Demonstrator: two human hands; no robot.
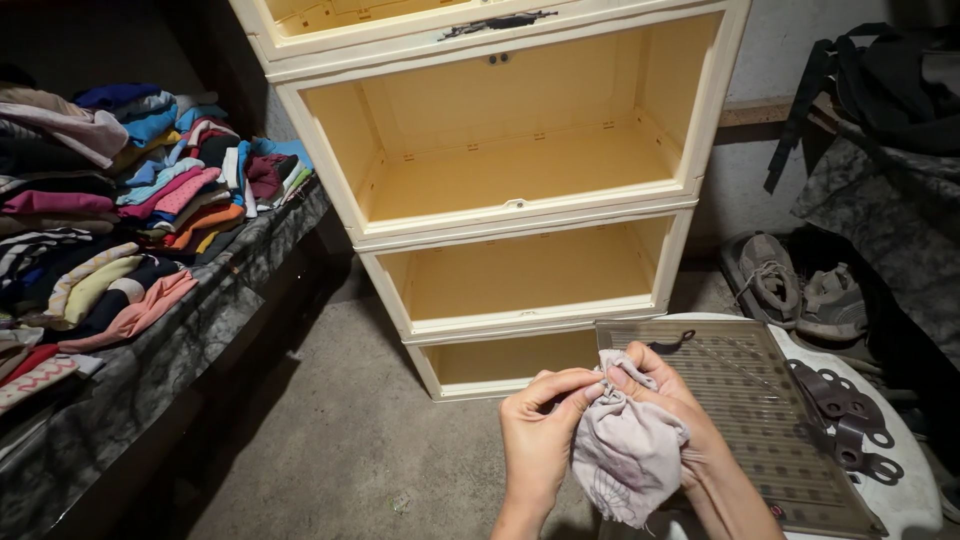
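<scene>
Fingers of both hands are closed on a small pale pink bunched cloth (625,445), held low in front of the body. The left hand (537,430) is pinched on the gathered top of the cloth from its left side, thumb and forefinger pressed together there; the right hand (680,425) is wrapped round the cloth's right side, its fingertips met with the left's at the same knot. Just behind and right of the grip, a translucent grey ribbed plastic panel (760,420) is seen. Beyond the grip, a cream plastic open-fronted stacked cabinet (510,170) is stood; well to the left, folded multicoloured clothes (120,210) are piled.
</scene>
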